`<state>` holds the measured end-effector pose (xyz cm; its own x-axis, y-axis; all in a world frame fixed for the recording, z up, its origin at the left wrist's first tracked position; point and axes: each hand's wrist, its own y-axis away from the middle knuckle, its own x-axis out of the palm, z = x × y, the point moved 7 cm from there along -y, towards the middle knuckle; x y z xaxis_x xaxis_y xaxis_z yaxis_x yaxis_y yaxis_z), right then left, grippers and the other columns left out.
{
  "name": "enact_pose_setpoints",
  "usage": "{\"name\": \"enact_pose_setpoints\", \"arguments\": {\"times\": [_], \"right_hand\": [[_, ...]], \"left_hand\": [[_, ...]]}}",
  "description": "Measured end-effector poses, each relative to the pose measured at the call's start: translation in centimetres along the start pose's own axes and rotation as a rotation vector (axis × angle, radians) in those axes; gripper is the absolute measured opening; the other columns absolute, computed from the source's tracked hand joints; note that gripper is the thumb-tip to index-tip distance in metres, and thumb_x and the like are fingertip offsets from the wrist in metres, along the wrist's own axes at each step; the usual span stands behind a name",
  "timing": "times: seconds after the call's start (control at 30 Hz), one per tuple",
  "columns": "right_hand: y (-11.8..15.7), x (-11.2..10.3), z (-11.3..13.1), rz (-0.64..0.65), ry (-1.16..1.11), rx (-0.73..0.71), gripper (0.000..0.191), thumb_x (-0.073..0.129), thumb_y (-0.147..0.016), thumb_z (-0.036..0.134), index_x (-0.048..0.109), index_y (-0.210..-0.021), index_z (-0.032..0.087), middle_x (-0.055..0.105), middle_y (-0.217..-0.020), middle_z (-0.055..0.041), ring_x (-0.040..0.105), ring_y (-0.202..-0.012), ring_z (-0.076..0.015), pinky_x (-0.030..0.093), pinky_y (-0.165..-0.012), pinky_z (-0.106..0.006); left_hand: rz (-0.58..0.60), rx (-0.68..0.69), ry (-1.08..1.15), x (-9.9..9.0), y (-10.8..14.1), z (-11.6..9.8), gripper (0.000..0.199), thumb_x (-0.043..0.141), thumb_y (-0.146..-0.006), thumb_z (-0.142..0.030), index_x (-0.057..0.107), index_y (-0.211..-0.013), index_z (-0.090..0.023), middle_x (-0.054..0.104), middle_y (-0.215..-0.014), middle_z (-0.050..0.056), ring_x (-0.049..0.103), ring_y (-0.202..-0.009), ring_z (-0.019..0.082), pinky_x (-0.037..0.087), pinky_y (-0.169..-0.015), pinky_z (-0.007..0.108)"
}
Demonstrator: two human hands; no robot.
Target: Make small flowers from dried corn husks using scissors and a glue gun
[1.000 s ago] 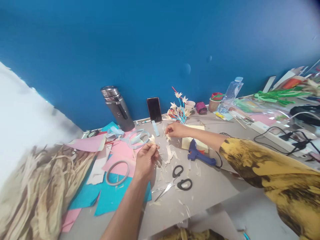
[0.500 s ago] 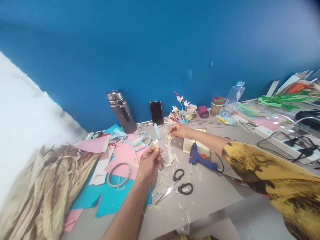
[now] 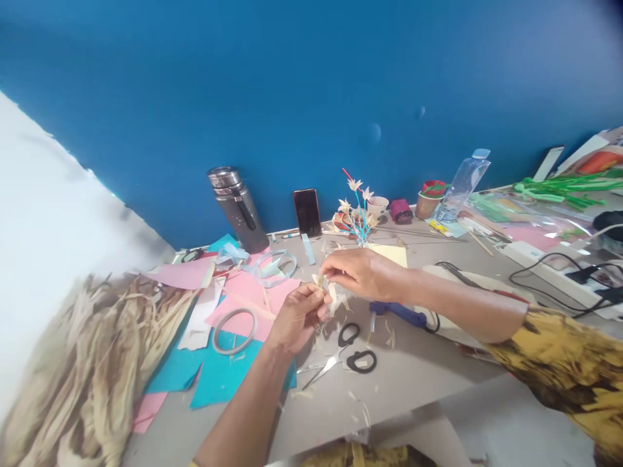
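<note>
Right hand [image 3: 359, 271], its grip hidden from here, has moved beside left hand [image 3: 298, 314], which pinches a pale flower [image 3: 320, 281]; near the back edge of the bench [image 3: 409, 373], a brown cup [image 3: 426, 207] holds something red [image 3: 433, 189].

Can see two hands [image 3: 296, 316] [image 3: 359, 271], one glue gun [image 3: 400, 314], one phone [image 3: 307, 212], one flask [image 3: 243, 220], one plastic bottle [image 3: 461, 189], one power strip [image 3: 551, 270]. Can also see two tape rolls [image 3: 228, 353] [image 3: 273, 283] and at least two paper cups [image 3: 427, 207] [image 3: 380, 205].

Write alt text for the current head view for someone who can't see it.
The left hand pinches a small pale piece above a cluttered grey table, the right hand close beside it. Scissors lie nearer the camera; the right arm partly hides a blue glue gun. A flask, a phone and pale flowers stand before a blue wall.
</note>
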<state>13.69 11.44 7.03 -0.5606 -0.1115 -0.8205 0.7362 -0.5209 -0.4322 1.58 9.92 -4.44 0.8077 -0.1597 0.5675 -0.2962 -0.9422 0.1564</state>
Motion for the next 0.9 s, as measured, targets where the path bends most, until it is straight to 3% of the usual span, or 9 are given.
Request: {"name": "enact_pose_setpoints", "arguments": {"times": [0.2,0.43,0.9], "right_hand": [[0.3,0.4,0.6,0.017,0.045,0.001,0.021,0.054,-0.094,0.011,0.056,-0.114,0.018,0.071,-0.088,-0.0033,0.065,-0.081,-0.0163,0.045,-0.073,-0.026],[0.8,1.0,1.6,0.042,0.241,-0.060,0.018,0.050,-0.096,0.012,0.056,-0.112,0.017,0.070,-0.089,-0.0056,0.061,-0.076,-0.0168,0.038,-0.065,-0.028],[1.2,0.6,2.4,-0.006,0.332,-0.117,0.015,0.053,-0.097,0.015,0.059,-0.110,0.019,0.071,-0.083,-0.0029,0.062,-0.072,-0.0156,0.033,-0.060,-0.028]], "left_hand": [[0.029,-0.026,0.020,0.3,0.0,0.2,0.026,0.085,-0.072,-0.027,0.063,-0.076,-0.013,0.064,-0.072,0.001,0.049,-0.050,0.006,0.039,-0.055,0.023],[0.064,-0.040,-0.010,0.4,0.1,0.6,0.023,0.084,-0.073,-0.025,0.064,-0.070,-0.013,0.063,-0.068,0.002,0.048,-0.050,0.006,0.040,-0.055,0.024],[0.167,-0.112,0.019,1.4,0.3,1.3,0.024,0.085,-0.071,-0.024,0.065,-0.067,-0.011,0.058,-0.065,0.002,0.044,-0.050,0.005,0.036,-0.053,0.023]]}}
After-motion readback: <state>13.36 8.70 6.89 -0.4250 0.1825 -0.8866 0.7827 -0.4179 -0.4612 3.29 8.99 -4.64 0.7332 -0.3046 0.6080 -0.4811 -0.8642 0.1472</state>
